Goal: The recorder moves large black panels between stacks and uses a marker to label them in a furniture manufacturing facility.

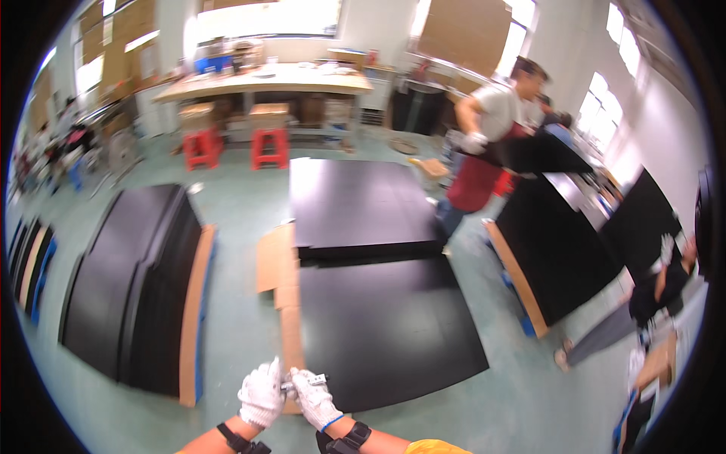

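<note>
Sm. silvery tool [321, 378], sl. tilted, in R hand [314, 401], one end by L hand [261, 393]

Red stools [270, 137]; wooden workbench [227, 86]

Before you spreads a pale green floor [238, 325], bearing a black panel stack [128, 287] at left, black panels [370, 325] ahead and two red stools [270, 149]. Beyond, a wooden worktop [302, 79] carries a blue bin [214, 63].

Small metallic tool [321, 379] is partly hidden by the right hand [314, 397], kind unclear; near forearms [383, 442] are cut off; far-left clutter [69, 147] is blurred.
</note>
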{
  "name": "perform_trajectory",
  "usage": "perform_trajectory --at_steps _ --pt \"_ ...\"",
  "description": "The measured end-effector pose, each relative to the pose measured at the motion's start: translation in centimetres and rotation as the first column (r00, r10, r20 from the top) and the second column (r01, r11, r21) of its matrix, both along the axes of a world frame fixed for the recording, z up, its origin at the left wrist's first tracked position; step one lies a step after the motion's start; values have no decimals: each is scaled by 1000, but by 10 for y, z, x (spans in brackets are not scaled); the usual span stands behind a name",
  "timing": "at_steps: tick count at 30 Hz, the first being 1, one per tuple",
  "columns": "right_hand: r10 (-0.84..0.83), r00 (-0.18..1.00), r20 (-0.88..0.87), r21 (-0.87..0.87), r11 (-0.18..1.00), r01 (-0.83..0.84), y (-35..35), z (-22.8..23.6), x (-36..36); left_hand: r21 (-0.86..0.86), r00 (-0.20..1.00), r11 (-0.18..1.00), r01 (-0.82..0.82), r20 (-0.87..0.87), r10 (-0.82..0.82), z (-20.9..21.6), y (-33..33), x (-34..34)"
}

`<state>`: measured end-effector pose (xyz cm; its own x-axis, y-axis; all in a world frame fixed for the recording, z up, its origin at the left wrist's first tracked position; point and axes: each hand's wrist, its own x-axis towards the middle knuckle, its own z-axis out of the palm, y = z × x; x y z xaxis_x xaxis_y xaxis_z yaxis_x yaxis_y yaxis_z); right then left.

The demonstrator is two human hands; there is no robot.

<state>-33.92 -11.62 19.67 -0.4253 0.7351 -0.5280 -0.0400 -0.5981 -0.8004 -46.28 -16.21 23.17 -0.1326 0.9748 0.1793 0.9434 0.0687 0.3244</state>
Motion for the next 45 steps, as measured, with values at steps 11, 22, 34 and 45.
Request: perform_trajectory --at_steps 11,22,34,45 --pt "703 711 -9 653 542 -529 -273 117 -167 -326 850 844 -426 175 496 133 -349 -122" --pt "376 633 -676 331 923 -195 -244 192 -317 -364 201 783 -504 832 517 125 -554 -236" --pt "-88 821 -564 -137 990 12 -177 77 -557 -401 128 502 -766 670 731 83 -578 -555" --pt "-154 920 -361 15 985 171 -152 58 -626 -488 161 543 -683 625 764 -30 -506 -852"
